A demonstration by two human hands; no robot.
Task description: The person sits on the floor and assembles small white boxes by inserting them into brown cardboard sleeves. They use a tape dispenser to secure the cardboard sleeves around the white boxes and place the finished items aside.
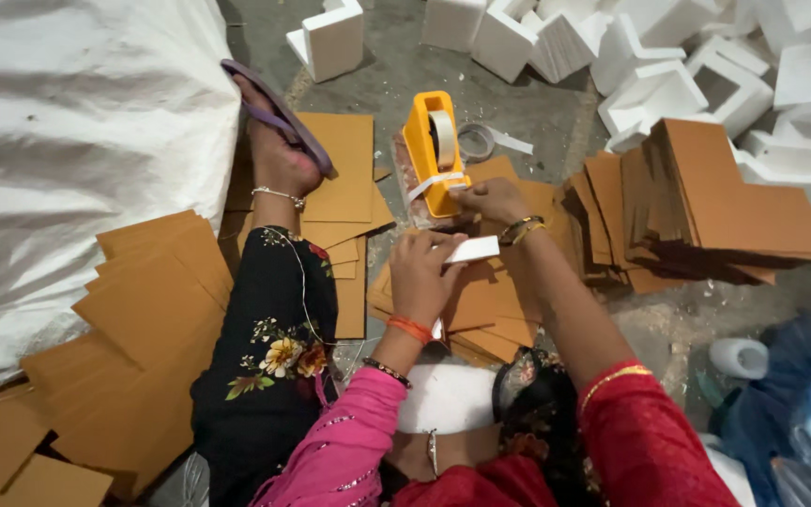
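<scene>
At frame centre, the left hand [421, 272] grips a white foam piece [471, 250]; the right hand [490, 198] pinches tape (white) at the yellow tape dispenser [432, 150].

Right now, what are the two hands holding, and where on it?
The left hand grips a white rectangular foam piece by its near end. The right hand pinches the tape end at the front of the orange tape dispenser.

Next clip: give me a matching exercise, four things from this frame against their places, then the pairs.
Things:
1. tape dispenser
2. white sack
3. cardboard stack
4. foam blocks

Places:
a. top right of the floor
b. under the right hand
c. far left
d. right of the dispenser, leaning

Pairs: 1-b, 2-c, 3-d, 4-a. The left hand holds a white piece.
</scene>
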